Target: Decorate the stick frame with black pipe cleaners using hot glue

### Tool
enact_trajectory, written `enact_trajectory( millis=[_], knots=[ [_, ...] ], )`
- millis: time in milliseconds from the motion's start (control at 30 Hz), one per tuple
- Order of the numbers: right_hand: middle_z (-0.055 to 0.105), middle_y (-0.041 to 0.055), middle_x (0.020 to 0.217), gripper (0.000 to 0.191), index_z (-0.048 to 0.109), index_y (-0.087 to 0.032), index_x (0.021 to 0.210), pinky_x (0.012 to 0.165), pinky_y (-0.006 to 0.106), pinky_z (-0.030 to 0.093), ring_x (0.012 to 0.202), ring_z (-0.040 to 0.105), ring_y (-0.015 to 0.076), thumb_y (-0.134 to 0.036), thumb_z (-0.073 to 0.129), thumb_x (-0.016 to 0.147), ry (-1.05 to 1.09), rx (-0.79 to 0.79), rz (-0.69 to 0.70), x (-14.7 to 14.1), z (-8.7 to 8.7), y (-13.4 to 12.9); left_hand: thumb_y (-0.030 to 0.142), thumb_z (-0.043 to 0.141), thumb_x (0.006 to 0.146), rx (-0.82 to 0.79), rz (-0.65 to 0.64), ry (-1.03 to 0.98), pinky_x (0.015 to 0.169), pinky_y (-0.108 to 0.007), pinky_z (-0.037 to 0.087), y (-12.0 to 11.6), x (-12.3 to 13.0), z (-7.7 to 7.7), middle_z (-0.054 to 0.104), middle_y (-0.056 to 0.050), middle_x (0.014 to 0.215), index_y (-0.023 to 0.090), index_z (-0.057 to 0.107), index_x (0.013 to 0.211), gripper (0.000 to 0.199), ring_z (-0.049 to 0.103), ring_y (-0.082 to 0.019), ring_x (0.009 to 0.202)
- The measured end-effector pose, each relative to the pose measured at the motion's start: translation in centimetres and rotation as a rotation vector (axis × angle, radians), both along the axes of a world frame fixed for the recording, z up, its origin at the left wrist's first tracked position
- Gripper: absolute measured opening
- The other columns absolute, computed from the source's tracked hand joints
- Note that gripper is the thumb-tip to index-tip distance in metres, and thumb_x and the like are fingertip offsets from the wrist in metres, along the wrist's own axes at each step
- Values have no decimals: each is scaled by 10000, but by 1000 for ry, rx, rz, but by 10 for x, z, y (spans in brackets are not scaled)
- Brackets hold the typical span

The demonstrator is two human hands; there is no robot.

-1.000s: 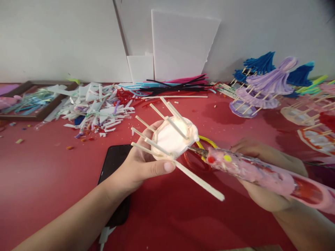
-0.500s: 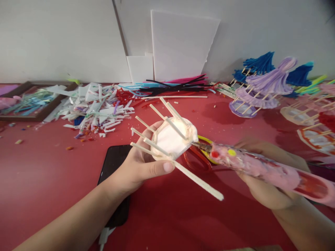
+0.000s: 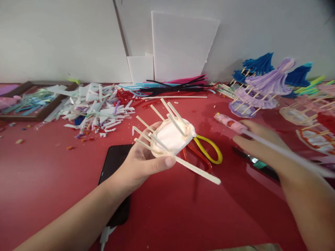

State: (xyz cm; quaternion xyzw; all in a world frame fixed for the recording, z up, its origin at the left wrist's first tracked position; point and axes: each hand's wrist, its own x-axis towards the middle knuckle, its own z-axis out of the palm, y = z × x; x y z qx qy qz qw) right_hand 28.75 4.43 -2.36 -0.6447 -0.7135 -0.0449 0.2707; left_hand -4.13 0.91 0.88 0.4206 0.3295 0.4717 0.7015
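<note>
Left grip [image 3: 142, 158] pinching the pale base [image 3: 170, 136] – thumb on the near rim, fingers wrapped behind – and it's up in the middle of my view, over the tabletop [image 3: 167, 216]. Thin wooden sticks [image 3: 145, 124] bristle up from around its rim, leaning left, while a long cream strip [image 3: 197, 170] juts out beside my thumb tip, pointing right and towards me. Over to the right, my right grip [image 3: 258, 143] is closed round a pink tool [image 3: 227, 122], its tip well apart from the base; the pale length running back from it is blurred. Past the base's right edge, a yellow loop [image 3: 221, 157] and a red loop [image 3: 202, 157] show. Under my left wrist lies a black phone [image 3: 115, 160], and a dark object with a green patch [image 3: 261, 165] sits below my right arm. Farther back – white scraps [image 3: 91, 108] heaped at left, coloured stems [image 3: 174, 86] bundled in the centre, a purple canopied model [image 3: 272, 82] standing at right beside blue ones [image 3: 258, 63].
</note>
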Motion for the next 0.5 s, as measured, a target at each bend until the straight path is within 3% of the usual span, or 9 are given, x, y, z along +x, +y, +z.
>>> enact_trajectory(
  millis=[133,200,233,300,367,500],
  knots=[
    [703,179,913,325,710,-202,974,625,442,402,778,625,356,-166,634,660,-171,-73,-151,-4,-4,1,223,845,631,25,44,16,1010,-344,479,0,3,1,624,-78,1290,284,481,1346,805,567,-280,1218],
    [648,242,1079,377,664,-168,1093,721,539,419,951,598,412,-152,568,729,-208,4,-196,-26,6,-10,201,840,641,57,69,65,988,-334,494,0,5,2,630,-75,1276,280,478,1332,784,588,-268,1191],
    [650,219,1065,324,656,-172,1065,752,522,444,967,602,381,-162,568,753,-186,130,-168,-42,13,-18,194,840,644,80,87,93,975,-328,500,-1,5,2,627,-72,1278,276,478,1318,769,592,-262,1183],
    [674,130,911,209,616,-199,1022,723,396,511,843,647,258,-181,540,828,41,288,139,-75,29,-35,198,840,647,127,132,140,969,-322,501,-1,6,1,609,-74,1293,252,481,1271,722,589,-252,1182],
    [681,79,860,215,570,-212,1083,675,346,540,785,661,219,-254,543,874,181,275,385,-103,40,-51,218,838,653,154,183,176,977,-336,493,-2,6,0,602,-80,1287,229,476,1226,678,593,-248,1167],
    [709,9,779,147,595,-241,977,672,319,559,702,676,170,-149,616,865,155,275,526,-125,42,-66,242,835,654,162,216,238,977,-373,485,-1,6,-3,601,-79,1260,228,460,1221,680,596,-259,1144]
  ],
)
